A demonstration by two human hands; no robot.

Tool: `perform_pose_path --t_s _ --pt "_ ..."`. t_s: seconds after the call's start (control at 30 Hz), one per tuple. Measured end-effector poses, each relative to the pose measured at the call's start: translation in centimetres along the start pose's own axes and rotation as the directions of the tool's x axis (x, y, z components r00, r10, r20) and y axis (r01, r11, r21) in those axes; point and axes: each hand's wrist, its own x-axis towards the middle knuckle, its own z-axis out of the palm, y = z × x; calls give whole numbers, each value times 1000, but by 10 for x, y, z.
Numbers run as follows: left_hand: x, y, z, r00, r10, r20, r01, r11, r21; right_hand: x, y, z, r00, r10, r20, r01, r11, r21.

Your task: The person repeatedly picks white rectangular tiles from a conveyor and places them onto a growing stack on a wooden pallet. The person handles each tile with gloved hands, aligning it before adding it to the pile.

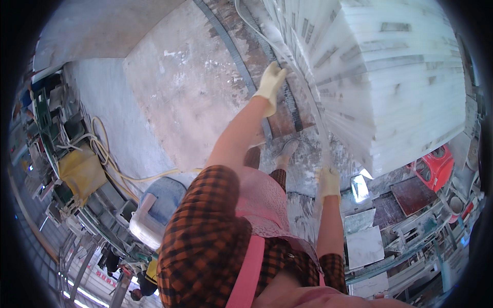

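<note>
My left hand (271, 84), in a cream glove, reaches forward over the floor beside a dark ridged strip (292, 102). Its fingers are loosely bent and slightly apart, with nothing visible in them. Nearer to me, my right hand (329, 183), also gloved, is closed around a long, thin, pale strip (319, 105). That strip is blurred and bows away along the side of a tall stack of white, grey-veined slabs (411, 66). Where the right fingers meet the strip is smeared. A pink apron (262, 197) covers my front.
A second dark strip (228, 43) lies on the stained floor at left. Further left are a yellow hose (105, 149), a yellow cloth (79, 172) and a blue-and-white container (162, 203). A red plastic stool (439, 169) and loose stone pieces (364, 246) lie at right. People are at lower left.
</note>
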Motion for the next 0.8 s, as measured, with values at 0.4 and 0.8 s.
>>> perform_pose_path --t_s 0.4,0.8 --pt "-262 -180 -250 736 -502 -454 673 615 412 52 33 29 956 99 278 -156 969 192" --pt "-322 -120 -187 827 -469 -311 547 798 251 91 25 21 945 68 319 -65 998 -19"
